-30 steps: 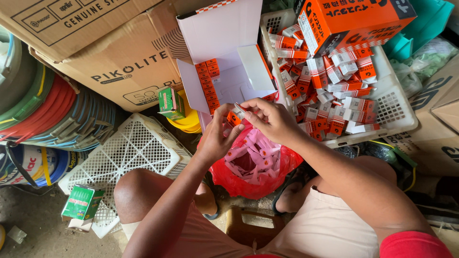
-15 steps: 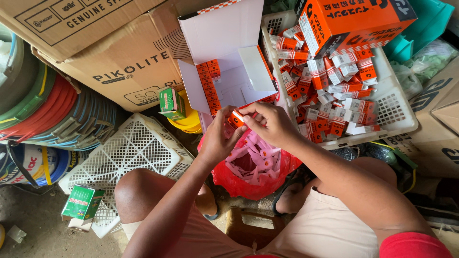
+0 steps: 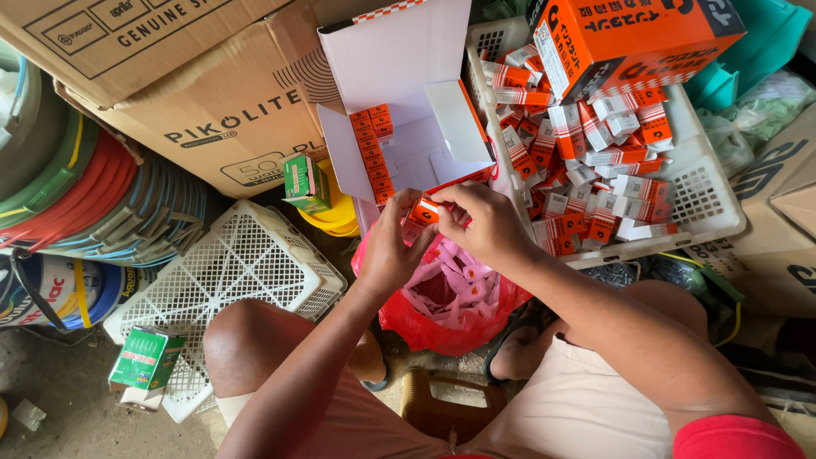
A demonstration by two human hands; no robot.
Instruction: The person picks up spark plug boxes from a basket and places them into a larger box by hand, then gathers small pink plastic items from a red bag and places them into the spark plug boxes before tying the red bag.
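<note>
My left hand (image 3: 393, 246) and my right hand (image 3: 481, 219) meet above a red plastic bag (image 3: 450, 302) and both grip one small orange and white box (image 3: 423, 210). Just beyond it stands an open white carton (image 3: 408, 102) with a column of the same small orange boxes (image 3: 374, 153) packed along its left side. A white plastic basket (image 3: 710, 204) to the right is heaped with several loose orange and white boxes (image 3: 595, 144).
A large orange carton (image 3: 629, 38) rests on the basket's far side. Brown cardboard cartons (image 3: 195, 93) stand at the left, with coiled hoses (image 3: 76, 187) beside them. An upturned white basket (image 3: 229, 272) and green boxes (image 3: 146, 361) lie by my left knee.
Both hands have stayed over the red bag and keep working the small box between the fingers; it has turned slightly. Nothing else has moved.
</note>
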